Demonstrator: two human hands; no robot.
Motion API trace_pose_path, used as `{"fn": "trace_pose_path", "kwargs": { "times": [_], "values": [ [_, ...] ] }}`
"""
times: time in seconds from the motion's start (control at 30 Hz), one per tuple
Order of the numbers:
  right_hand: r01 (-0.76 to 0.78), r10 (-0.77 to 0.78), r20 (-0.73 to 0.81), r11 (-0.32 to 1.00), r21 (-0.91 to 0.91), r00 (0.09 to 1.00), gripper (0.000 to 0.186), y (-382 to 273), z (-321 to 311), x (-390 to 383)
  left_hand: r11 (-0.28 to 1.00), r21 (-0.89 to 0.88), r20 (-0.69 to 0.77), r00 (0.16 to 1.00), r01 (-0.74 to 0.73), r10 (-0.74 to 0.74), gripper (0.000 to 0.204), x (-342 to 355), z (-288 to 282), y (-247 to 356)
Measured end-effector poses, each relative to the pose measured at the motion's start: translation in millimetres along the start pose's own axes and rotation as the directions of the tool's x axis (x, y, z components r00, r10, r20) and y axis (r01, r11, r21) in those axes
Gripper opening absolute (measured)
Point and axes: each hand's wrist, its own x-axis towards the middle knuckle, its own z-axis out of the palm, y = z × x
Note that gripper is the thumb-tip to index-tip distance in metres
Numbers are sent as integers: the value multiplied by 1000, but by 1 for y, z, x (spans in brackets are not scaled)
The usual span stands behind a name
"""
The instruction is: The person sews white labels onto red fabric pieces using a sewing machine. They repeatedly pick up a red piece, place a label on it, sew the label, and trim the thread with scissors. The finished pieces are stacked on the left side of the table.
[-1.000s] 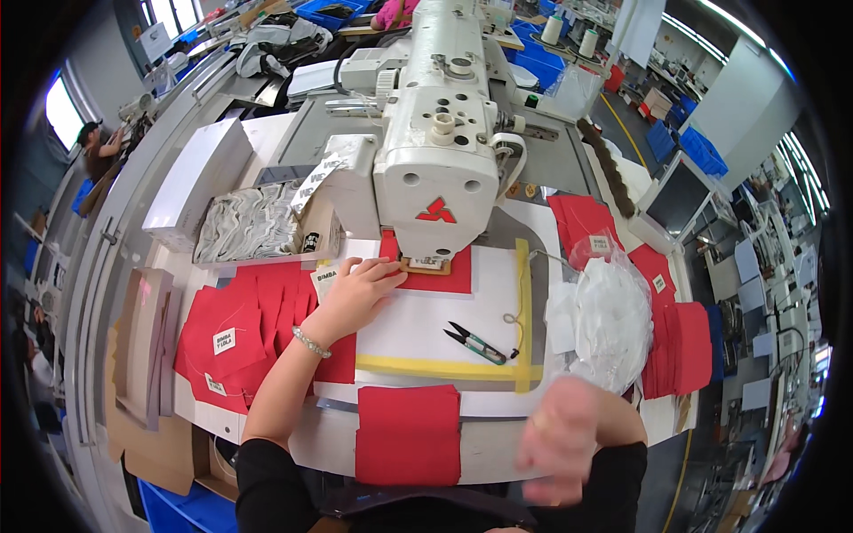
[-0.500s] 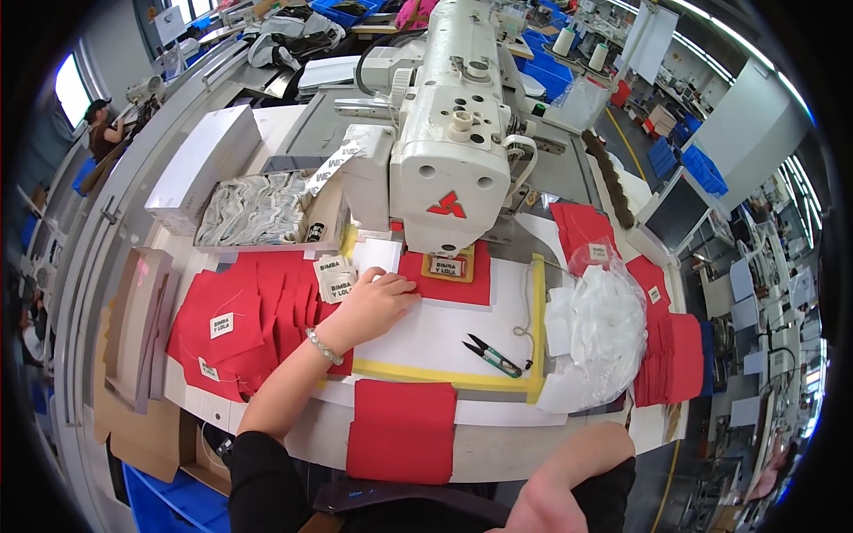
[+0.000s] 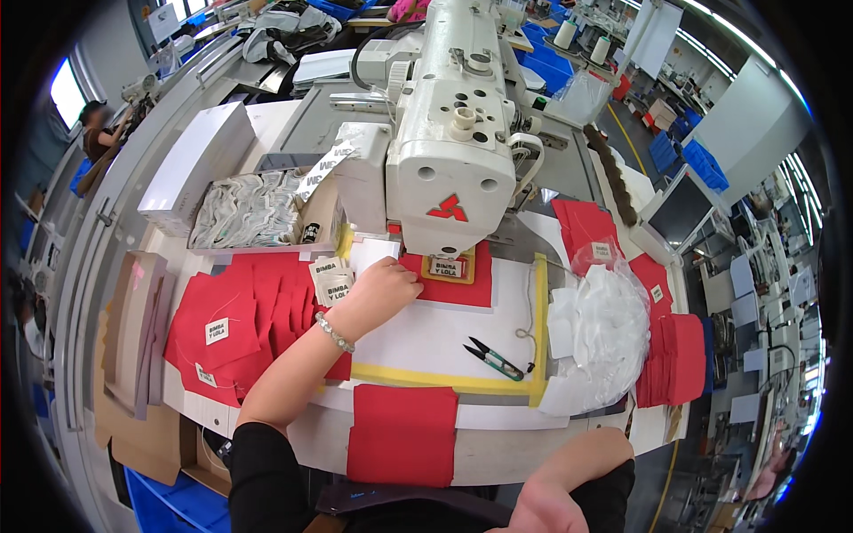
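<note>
My left hand (image 3: 382,291) lies at the left edge of a red fabric piece (image 3: 475,298) under the sewing machine head (image 3: 451,182). Its fingers are loosely bent and slightly apart, with nothing visible in them. On that fabric, within a yellow clamp frame (image 3: 458,278), sits a pale printed label (image 3: 444,266). Loose labels (image 3: 335,291) lie in a small pile beside my left wrist, next to a heap of red pieces (image 3: 213,302). My right hand (image 3: 546,511) is at the lower edge, its fingers out of sight.
Thread snips (image 3: 495,360) lie on the yellow-taped white sheet. A red stack (image 3: 404,435) sits at the front edge. A plastic bag of white pieces (image 3: 600,333) and more red pieces (image 3: 684,360) are on the right; a box of bundled labels (image 3: 249,209) stands back left.
My left hand has shifted slightly up and right along the red fabric, its fingers drawn closer together. My right hand stays low. The whole view has shifted a little.
</note>
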Motion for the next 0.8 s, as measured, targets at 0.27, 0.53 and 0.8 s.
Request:
{"fn": "trace_pose_path", "kwargs": {
  "times": [0.27, 0.53, 0.8],
  "values": [
    [-429, -142, 505, 363, 827, 851, 28, 21, 60, -63, 993, 96, -179, 980, -73, 89, 8, -1, 13, 3],
    [-739, -281, 937, 672, 37, -209, 28, 33, 100, -191, 989, 111, -267, 956, -98, 125, 8, 0, 17, 3],
    [-733, -318, 925, 676, 69, -206, 5, 18, 103, -217, 994, 55, -355, 929, -90, 104, 9, 3, 17, 0]
  ]
}}
